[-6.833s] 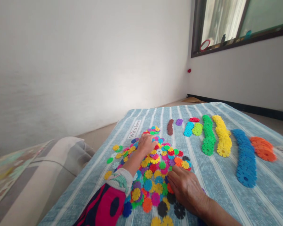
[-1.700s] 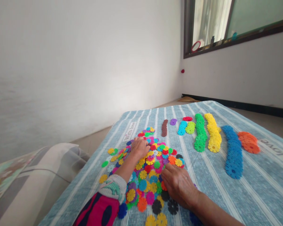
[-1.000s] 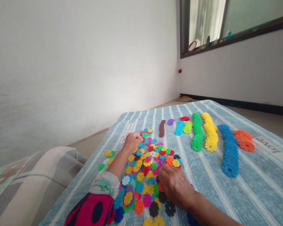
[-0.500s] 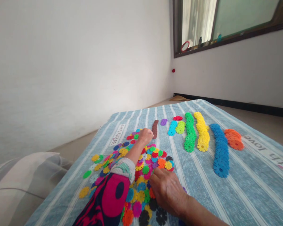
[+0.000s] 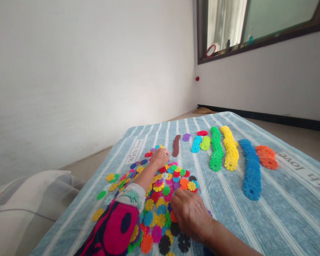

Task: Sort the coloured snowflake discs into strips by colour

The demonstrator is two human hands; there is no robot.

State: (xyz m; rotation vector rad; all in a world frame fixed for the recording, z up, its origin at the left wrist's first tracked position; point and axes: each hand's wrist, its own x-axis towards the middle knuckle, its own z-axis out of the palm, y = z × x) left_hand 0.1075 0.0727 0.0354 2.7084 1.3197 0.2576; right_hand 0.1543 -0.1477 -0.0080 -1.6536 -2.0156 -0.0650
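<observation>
My left hand (image 5: pixel 160 158) is closed in a loose fist over the far end of a mixed heap of notched plastic discs (image 5: pixel 156 233), just left of an overlapping brown row (image 5: pixel 176 145). Its fingertips face away, so anything in them is hidden. My right hand (image 5: pixel 190 212) rests knuckles up on the heap's right side, fingers curled under, their tips out of sight. Close to it lie an orange disc (image 5: pixel 184 183), a yellow disc (image 5: pixel 191 186) and a black disc (image 5: pixel 184 242).
Sorted by colour, discs overlap in rows: blue (image 5: pixel 252 170), yellow (image 5: pixel 230 148), green (image 5: pixel 216 149) and orange (image 5: pixel 267 157). Shorter groups are light blue (image 5: pixel 196 144), lime (image 5: pixel 205 143), red (image 5: pixel 202 133) and purple (image 5: pixel 186 137). A striped cloth (image 5: pixel 224 213) lies beneath. Grey-white fabric (image 5: pixel 32 202) is at left.
My left hand has drawn back slightly, down and to the left, away from the brown row. My right hand stays nearly in place. The view has shifted a little.
</observation>
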